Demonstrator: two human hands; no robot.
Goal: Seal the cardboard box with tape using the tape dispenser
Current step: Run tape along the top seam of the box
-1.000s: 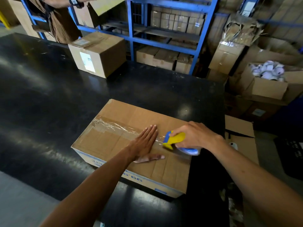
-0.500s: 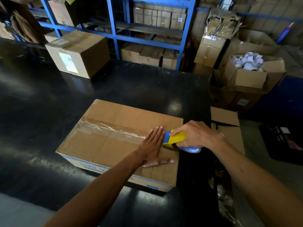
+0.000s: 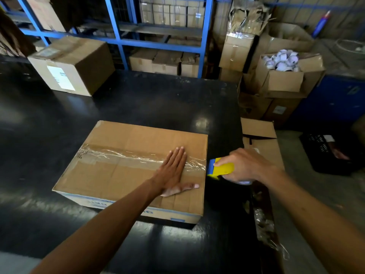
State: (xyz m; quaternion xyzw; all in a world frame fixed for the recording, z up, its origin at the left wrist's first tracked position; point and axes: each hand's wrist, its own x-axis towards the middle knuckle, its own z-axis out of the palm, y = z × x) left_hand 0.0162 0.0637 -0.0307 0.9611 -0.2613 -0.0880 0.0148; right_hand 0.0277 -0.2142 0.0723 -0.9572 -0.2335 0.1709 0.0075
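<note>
left hand (image 3: 173, 171): flat, fingers spread | right hand (image 3: 245, 165): closed grip

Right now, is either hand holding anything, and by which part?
The right hand has its grip around the rear body of the yellow tape dispenser. The left hand holds nothing; it lies flat on the cardboard box.
</note>
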